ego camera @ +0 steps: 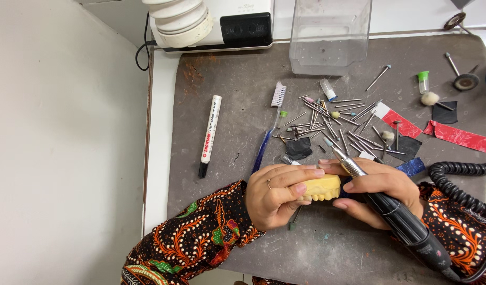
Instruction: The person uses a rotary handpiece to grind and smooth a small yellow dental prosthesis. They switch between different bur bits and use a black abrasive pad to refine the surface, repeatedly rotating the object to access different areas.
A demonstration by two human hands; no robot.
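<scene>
My left hand [277, 192] grips a yellow dental cast [322, 188] with teeth along its lower edge, thumb and fingers wrapped round its left end. My right hand [383, 190] holds a black and silver rotary handpiece [396, 214] like a pen. Its metal nose [344, 161] points up and left, just above the cast. The fingers of the right hand also touch the cast's right end. A coiled black cable [456, 179] runs from the handpiece off to the right.
On the dark grey mat [232, 100] lie a blue toothbrush [269, 129], a white marker pen [210, 134], several loose metal burs [332, 124], red strips [456, 135], black scraps and a clear plastic box [329, 34]. A white lamp [179, 21] stands at the back.
</scene>
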